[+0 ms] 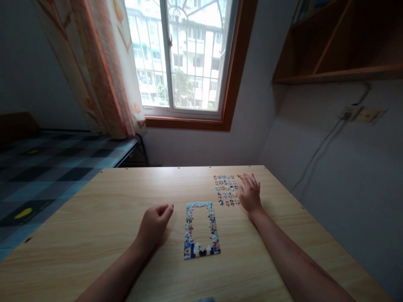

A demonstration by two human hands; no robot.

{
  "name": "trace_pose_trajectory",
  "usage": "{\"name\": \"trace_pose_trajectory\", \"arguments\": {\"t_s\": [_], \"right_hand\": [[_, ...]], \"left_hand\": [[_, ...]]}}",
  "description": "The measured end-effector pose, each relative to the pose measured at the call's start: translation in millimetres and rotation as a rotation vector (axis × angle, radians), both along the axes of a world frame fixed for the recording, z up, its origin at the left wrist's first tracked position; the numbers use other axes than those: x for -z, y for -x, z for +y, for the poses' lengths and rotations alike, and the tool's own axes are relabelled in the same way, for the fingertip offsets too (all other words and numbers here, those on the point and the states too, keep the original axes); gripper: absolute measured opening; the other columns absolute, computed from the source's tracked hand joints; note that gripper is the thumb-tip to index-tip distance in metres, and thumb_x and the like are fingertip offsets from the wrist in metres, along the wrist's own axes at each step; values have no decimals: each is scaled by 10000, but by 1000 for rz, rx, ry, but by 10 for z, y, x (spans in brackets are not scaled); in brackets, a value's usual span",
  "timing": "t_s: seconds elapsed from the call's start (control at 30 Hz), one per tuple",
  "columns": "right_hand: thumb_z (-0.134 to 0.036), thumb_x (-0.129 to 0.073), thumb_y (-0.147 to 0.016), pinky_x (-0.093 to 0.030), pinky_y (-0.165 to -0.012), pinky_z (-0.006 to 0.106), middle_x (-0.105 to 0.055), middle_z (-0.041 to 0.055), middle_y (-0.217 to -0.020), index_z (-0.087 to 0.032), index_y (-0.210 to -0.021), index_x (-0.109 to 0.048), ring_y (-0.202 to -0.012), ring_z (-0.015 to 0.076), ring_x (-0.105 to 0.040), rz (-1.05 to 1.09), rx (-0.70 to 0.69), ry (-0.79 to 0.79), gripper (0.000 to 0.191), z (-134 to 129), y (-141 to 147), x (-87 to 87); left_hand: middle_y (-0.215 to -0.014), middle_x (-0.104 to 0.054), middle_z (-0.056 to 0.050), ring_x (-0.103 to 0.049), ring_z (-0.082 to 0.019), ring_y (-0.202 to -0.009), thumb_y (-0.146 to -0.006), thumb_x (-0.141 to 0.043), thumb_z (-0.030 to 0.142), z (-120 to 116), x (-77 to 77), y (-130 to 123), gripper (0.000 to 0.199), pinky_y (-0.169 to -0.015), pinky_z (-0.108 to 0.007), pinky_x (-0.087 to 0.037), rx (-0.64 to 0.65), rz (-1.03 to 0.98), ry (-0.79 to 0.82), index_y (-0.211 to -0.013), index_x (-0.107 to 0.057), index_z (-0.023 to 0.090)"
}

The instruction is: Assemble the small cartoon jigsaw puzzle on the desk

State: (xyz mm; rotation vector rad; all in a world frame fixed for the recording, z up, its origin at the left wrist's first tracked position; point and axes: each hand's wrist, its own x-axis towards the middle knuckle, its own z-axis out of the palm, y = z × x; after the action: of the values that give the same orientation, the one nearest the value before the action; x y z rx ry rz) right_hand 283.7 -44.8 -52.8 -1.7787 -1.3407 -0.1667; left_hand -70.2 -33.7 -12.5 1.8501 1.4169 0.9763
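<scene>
A jigsaw puzzle [187, 235] lies on the wooden table, its border joined into an upright rectangle with bare wood inside. Loose puzzle pieces [225, 188] are laid out in rows beyond it, to the right. My right hand [250, 192] hovers at or rests by the right side of these rows, fingers stretched and apart, with nothing visible in it. To the left of the puzzle frame, my left hand [155, 222] rests on the table, fingers curled into a fist with the thumb against them. Whether anything small is inside that fist is hidden.
The table [126, 188] reaches toward a window [189, 58] with a curtain [100, 75] at its left. A bed with a checked cover [78, 147] stands to the left. A wooden shelf [340, 71] and a cable [317, 151] are on the right wall. Something bluish [204, 299] shows at the bottom edge.
</scene>
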Motion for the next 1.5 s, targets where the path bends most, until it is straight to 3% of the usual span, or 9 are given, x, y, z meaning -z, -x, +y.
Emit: {"name": "trace_pose_trajectory", "arguments": {"t_s": [0.13,0.23,0.43,0.57,0.73,1.0,1.5], "right_hand": [[-279,-444,-802,-318,-1213,495,-582,132,-1419,-138,-1321,-615,-1382,294,-478,444,5,-76,564,100,-228,99],[-319,-464,-777,-348,-1199,447,-585,122,-1421,-138,-1316,-616,-1352,285,-510,602,-8,-127,588,132,-313,138],[-303,-466,-751,-381,-1171,435,-677,101,-1263,-172,-1078,-740,-1254,274,-581,515,-94,-102,446,165,-313,176],[-273,-515,-748,-323,-1215,454,-634,110,-1344,-191,-974,-784,-1345,284,-517,387,-94,0,360,208,-305,210],[-308,-637,-783,-317,-1222,430,-586,103,-1422,-216,-990,-807,-1414,279,-449,224,-73,160,283,212,-257,199],[-390,-687,-806,-310,-1220,400,-591,92,-1424,-253,-1061,-808,-1418,267,-449,55,-32,284,314,167,-181,129],[-354,-710,-740,-354,-1177,427,-698,69,-1250,-264,-885,-805,-1334,259,-529,76,-66,206,195,174,-160,120]], "left_hand": [[-558,-272,28,-333,-133,-566,-777,-455,592,4,11,6,459,-552,-270,-256,3,-6,1,-540,-364,210],[-561,-270,28,-330,-132,-566,-778,-447,598,12,16,4,461,-553,-269,-259,4,1,3,-542,-362,211],[-566,-269,26,-334,-132,-565,-778,-429,611,18,11,4,468,-557,-272,-265,2,33,3,-543,-352,213],[-564,-285,23,-351,-138,-566,-782,-427,596,17,3,-3,459,-560,-276,-272,13,41,-5,-539,-363,212],[-566,-284,25,-347,-135,-564,-784,-415,596,24,5,-7,459,-563,-277,-268,16,49,-15,-539,-346,215],[-553,-265,34,-330,-124,-542,-795,-405,577,19,7,-17,452,-563,-278,-241,14,52,-53,-537,-299,221],[-517,-283,37,-315,-118,-521,-785,-417,538,-4,-21,-44,434,-546,-276,-223,29,11,-102,-510,-308,221]]}}
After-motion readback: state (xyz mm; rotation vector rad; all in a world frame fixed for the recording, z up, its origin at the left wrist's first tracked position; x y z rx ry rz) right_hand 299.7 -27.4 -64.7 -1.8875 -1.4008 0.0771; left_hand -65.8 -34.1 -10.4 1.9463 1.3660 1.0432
